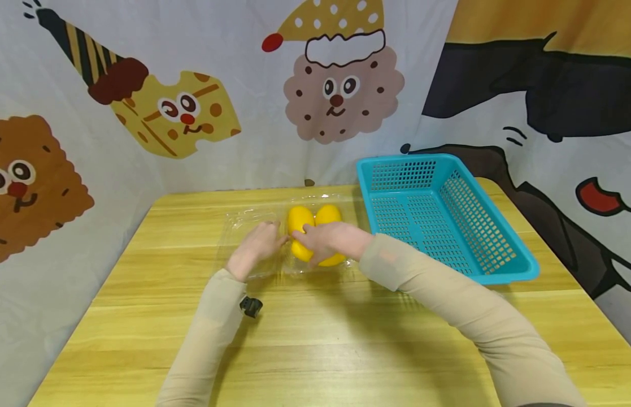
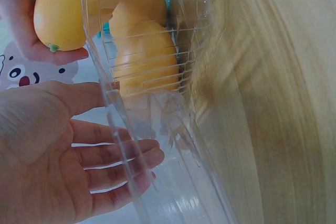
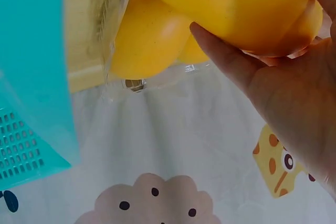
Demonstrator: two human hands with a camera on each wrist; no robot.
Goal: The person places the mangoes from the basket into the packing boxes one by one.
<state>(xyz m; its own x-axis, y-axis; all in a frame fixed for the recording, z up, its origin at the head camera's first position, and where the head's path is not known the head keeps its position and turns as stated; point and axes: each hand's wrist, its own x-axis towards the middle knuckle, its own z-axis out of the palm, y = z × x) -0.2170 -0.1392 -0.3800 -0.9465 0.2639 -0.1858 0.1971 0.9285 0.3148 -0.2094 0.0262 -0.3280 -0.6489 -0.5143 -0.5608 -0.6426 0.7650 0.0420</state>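
Bright head view, table [image 1: 315, 362] softly shadowed, clear box [image 2: 176, 203] glinting, dimmer wrist views

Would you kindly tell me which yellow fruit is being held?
The green-tipped yellow fruit in the right hand; the others rest ungripped in the clear container.

The wooden table [image 1: 305, 362] was backed by a pale cloth [image 1: 254, 158], on which a smiling cheese [image 1: 160, 127], a round pinkish biscuit [image 1: 344, 102] and a brown biscuit [image 1: 40, 181] were printed. Soft shadows [image 1: 407, 339] were thrown across the table's yellowish grain.
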